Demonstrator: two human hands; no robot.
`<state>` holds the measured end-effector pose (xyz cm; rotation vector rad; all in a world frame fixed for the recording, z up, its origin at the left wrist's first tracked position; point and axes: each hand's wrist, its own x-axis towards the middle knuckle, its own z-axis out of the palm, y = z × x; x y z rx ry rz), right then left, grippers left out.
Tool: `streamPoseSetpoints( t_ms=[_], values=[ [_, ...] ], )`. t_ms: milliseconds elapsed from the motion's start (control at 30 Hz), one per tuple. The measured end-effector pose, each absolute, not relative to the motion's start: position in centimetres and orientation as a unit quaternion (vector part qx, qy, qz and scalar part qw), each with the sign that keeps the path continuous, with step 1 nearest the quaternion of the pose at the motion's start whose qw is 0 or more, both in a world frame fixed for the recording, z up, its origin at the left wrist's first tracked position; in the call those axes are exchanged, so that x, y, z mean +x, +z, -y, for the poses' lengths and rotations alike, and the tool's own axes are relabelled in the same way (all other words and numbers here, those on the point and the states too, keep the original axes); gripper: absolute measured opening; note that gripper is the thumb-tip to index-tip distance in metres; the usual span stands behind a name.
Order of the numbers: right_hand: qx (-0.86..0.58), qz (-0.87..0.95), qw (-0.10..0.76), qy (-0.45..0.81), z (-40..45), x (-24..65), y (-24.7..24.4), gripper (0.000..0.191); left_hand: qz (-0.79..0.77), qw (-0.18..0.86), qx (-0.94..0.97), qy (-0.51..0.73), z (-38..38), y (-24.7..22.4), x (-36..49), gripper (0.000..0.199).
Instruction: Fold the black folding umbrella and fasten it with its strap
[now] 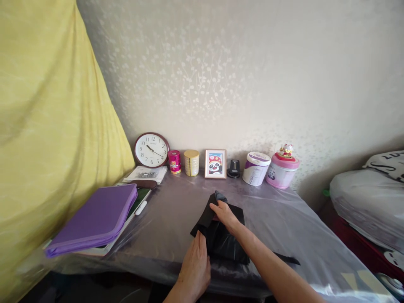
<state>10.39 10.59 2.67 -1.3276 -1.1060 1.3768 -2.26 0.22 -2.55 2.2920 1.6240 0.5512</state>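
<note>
A black, soft, folded item, which looks like a bag or folded cloth, lies near the front of the table, its near part shiny and creased. My left hand grips its left edge from below, the fingertips partly hidden by a raised black flap. At the far end, my right hand is closed on the flap, beside a dark grey folded corner. A small reddish patch shows under the right fingers. To the right, a black strip sticks out past my right forearm.
The table has a clear plastic cover. At left lie a purple zip folder and a white marker. Along the wall stand a clock, several tins, a picture frame and a pink tub. A yellow curtain hangs left.
</note>
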Motion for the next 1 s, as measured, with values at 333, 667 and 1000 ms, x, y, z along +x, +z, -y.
streamPoseSetpoints(
  t_ms=[333,667,1000],
  values=[
    [-0.597,0.484,0.382,0.514,-11.2,9.6,2.3,0.017,-0.607,0.111,0.759,0.208,0.7,-3.3,-3.4,0.054],
    [-0.583,0.633,0.327,0.391,-11.2,8.7,1.6,0.029,-0.490,-0.010,0.841,0.229,-0.4,-0.5,-4.3,0.063],
    [-0.544,0.719,0.320,0.293,-9.8,9.1,2.0,0.021,-0.550,0.105,0.817,0.137,-0.5,-2.5,-3.0,0.078]
  ],
)
